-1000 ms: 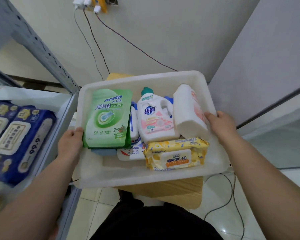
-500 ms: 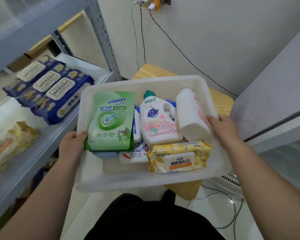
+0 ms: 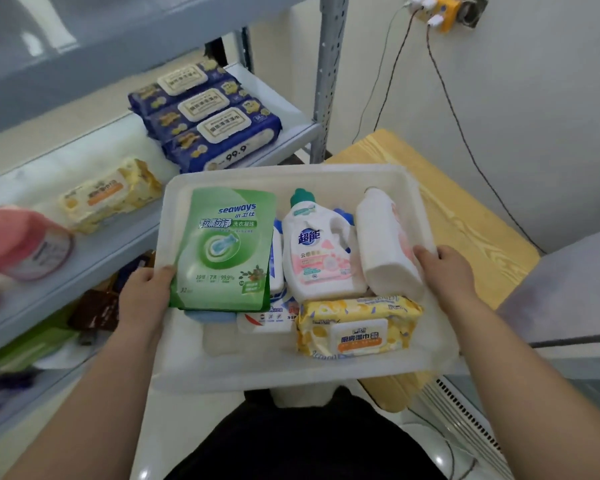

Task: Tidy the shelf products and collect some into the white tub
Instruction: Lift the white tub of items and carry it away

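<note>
Head view, looking down. A rectangular white plastic tub (image 3: pixel 291 375) is held in the air at waist height, beside the shelf and partly over a yellow wood-grain tabletop (image 3: pixel 465 209).

Left hand (image 3: pixel 146 292) grips the tub's left rim, thumb over the edge and touching the pouch; fingers hidden below. Right hand (image 3: pixel 445 271) grips the right rim the same way, thumb inside against the wall.

In the tub:
- flat green plastic detergent pouch (image 3: pixel 226 247), left side, lying on other items
- white detergent jug with teal cap and pink label (image 3: pixel 314 258), centre, on its back
- plain white bottle (image 3: pixel 385 244), right, lying with its base toward the camera
- yellow soft pack of wet wipes (image 3: pixel 359 325), near right corner
- white-and-blue bottle (image 3: pixel 267 313), mostly hidden beneath the pouch

Grey metal shelf (image 3: pixel 118 230) to the left carries three navy wet-wipe packs (image 3: pixel 205 123) side by side, one pale yellow wipe pack (image 3: pixel 110 194) and a blurred pink round container (image 3: pixel 25 242). Lower shelf contents too blurred to tell. A yellow wall socket (image 3: pixel 444 12) with cables sits top right.
</note>
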Available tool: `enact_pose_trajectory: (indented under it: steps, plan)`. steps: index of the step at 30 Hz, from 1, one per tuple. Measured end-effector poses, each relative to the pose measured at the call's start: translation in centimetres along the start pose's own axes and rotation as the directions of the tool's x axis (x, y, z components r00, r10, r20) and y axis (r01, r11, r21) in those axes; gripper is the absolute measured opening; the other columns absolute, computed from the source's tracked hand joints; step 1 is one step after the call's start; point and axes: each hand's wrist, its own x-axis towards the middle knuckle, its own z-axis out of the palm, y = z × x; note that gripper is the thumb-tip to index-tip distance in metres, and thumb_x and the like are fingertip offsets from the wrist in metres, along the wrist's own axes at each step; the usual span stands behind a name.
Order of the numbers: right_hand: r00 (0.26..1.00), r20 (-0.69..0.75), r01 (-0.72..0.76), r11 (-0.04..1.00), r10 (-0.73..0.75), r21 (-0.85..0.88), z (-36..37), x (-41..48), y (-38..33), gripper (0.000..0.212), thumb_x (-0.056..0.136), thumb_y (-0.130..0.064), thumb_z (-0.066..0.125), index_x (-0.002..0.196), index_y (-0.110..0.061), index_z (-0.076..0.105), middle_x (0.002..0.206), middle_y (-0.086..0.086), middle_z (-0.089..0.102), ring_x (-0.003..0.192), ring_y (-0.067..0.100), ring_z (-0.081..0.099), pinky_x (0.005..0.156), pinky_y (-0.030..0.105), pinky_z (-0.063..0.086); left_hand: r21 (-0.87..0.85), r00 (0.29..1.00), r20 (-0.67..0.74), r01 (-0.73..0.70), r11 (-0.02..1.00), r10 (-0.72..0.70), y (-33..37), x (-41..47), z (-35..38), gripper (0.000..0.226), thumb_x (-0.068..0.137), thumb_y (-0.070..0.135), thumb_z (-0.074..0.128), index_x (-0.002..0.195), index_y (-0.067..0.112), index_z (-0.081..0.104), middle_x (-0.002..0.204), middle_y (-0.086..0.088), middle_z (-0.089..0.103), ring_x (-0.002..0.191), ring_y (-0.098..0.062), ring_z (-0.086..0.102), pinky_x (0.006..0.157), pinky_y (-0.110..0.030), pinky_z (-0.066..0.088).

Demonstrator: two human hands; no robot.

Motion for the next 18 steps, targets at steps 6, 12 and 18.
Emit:
enact_pose_trajectory:
  steps: [6, 12, 18]
  plan:
    - [0.975, 0.156, 0.165, 0.986, -0.159, -0.026, 1.6, 1.2, -1.8, 0.043, 0.098, -0.040, 0.061, 0.080, -0.002, 0.055, 0.079, 0.016, 0.058, 0.078, 0.034, 0.055, 0.066, 0.041, 0.036, -0.047, 0.972, -0.203, 0.112, 0.993, -0.120, -4.5, -5.6, -3.2, 0.031, 0.079, 0.045, 0.055, 0.076, 0.014, 0.056, 0.078, -0.009, 0.056, 0.078, -0.031, 0.053, 0.069, -0.041, 0.038]
    - [0.892, 0.328, 0.341, 0.939, -0.310, -0.040, 3.7, 0.7, -3.4, 0.041, 0.096, -0.040, 0.063, 0.086, 0.000, 0.061, 0.083, 0.015, 0.063, 0.080, 0.035, 0.057, 0.068, 0.041, 0.039, -0.099, 0.902, -0.351, 0.230, 0.968, -0.250, -9.1, -13.8, -5.2, 0.025, 0.095, 0.027, 0.053, 0.088, 0.004, 0.060, 0.090, -0.015, 0.056, 0.085, -0.029, 0.049, 0.072, -0.038, 0.035]
    - [0.782, 0.482, 0.478, 0.876, -0.394, -0.059, 7.0, -3.3, -5.7, 0.040, 0.097, -0.038, 0.062, 0.080, -0.001, 0.055, 0.075, 0.010, 0.056, 0.069, 0.028, 0.050, 0.056, 0.038, 0.030, -0.182, 0.792, -0.474, 0.338, 0.923, -0.384, -14.9, -21.0, -8.2, 0.037, 0.093, 0.027, 0.049, 0.088, -0.009, 0.054, 0.081, -0.013, 0.048, 0.075, -0.027, 0.041, 0.060, -0.038, 0.031]
